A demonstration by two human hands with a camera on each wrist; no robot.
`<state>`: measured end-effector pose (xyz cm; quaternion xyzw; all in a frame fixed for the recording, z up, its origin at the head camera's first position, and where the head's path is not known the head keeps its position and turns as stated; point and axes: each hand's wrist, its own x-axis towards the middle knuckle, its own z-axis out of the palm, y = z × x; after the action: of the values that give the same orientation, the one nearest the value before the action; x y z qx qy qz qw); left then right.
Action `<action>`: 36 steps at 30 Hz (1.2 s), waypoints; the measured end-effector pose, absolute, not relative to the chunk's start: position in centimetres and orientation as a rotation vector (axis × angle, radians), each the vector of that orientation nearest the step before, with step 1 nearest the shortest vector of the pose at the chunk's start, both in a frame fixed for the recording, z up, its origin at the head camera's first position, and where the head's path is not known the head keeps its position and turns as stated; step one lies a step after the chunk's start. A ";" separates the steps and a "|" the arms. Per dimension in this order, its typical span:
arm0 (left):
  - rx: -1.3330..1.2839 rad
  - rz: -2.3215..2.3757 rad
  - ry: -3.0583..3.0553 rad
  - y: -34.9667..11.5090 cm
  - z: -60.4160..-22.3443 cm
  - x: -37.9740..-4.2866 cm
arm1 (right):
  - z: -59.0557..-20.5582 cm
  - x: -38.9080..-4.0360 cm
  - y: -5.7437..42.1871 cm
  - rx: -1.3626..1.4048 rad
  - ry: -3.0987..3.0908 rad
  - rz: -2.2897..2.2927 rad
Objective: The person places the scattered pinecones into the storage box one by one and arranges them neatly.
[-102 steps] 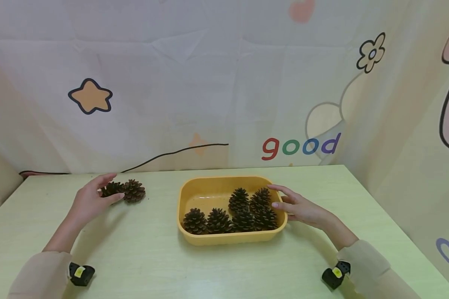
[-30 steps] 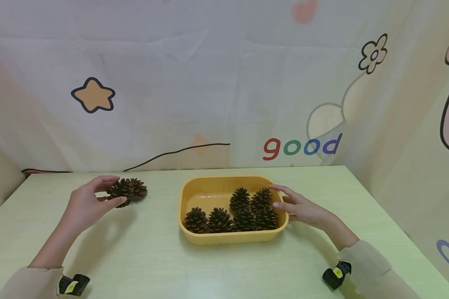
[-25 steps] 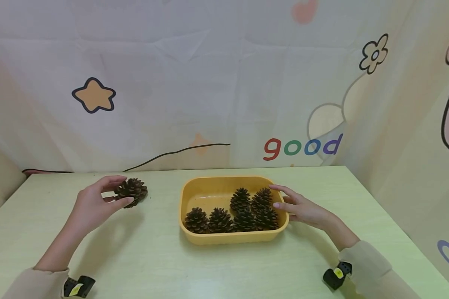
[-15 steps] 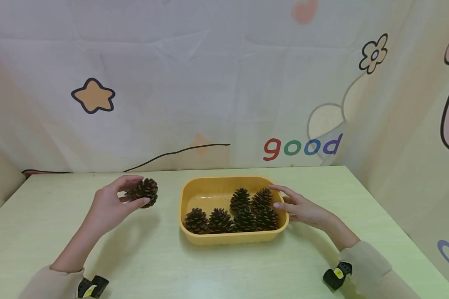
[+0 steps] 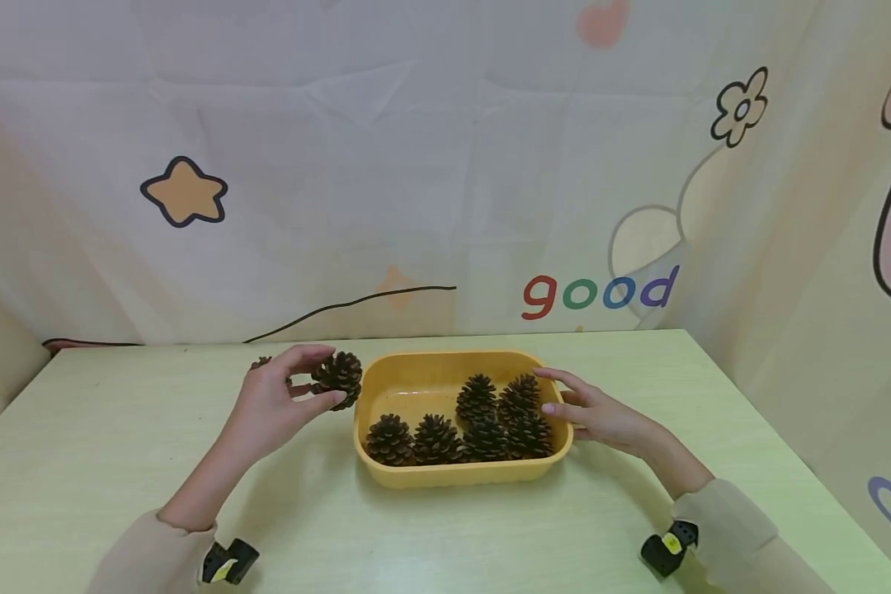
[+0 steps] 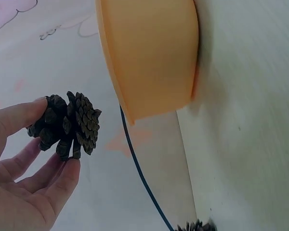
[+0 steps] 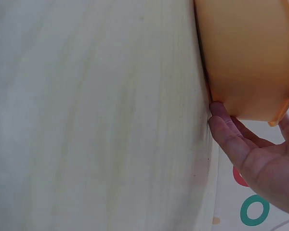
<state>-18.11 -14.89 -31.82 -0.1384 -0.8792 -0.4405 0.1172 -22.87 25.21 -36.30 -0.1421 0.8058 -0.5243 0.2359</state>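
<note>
My left hand [image 5: 271,412] pinches a brown pine cone [image 5: 337,379] between thumb and fingers, raised above the table beside the left end of a yellow plastic tub [image 5: 460,476]. The left wrist view shows this cone from the side, thumb on one side and fingertips on the other. Several pine cones [image 5: 436,439] stand in the tub, along its front and right part; its back left part shows bare floor. My right hand [image 5: 601,417] holds the tub's right end, thumb over the rim and fingers [image 7: 229,137] against the outer wall.
Another pine cone [image 5: 261,361] sits on the table behind my left hand, mostly hidden by it. The pale wooden table [image 5: 416,536] meets a printed cloth backdrop [image 5: 341,206] along its far edge.
My left hand has lifted one pine cone from beside another at the back left and carried it right, up to the tub. My right hand and the tub have stayed put.
</note>
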 end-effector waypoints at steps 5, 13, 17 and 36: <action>-0.448 -1.340 -2.557 -13.3 -31.8 -18.5 | -36.3 -22.8 25.2 -0.385 2.216 -1.439; -0.487 -1.370 -2.564 -10.9 -32.4 -19.5 | -36.5 -22.8 25.2 -0.369 2.220 -1.434; -0.499 -1.391 -2.570 -9.9 -32.8 -19.9 | -36.5 -22.9 25.2 -0.366 2.213 -1.438; -0.566 -1.309 -2.577 -6.4 -34.5 -21.8 | -36.1 -22.8 25.1 -0.400 2.196 -1.446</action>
<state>-21.80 -6.39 -34.47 -0.1912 -0.8708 -0.4422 0.0982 -22.83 25.12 -36.09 -0.1460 0.8018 -0.5280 0.2386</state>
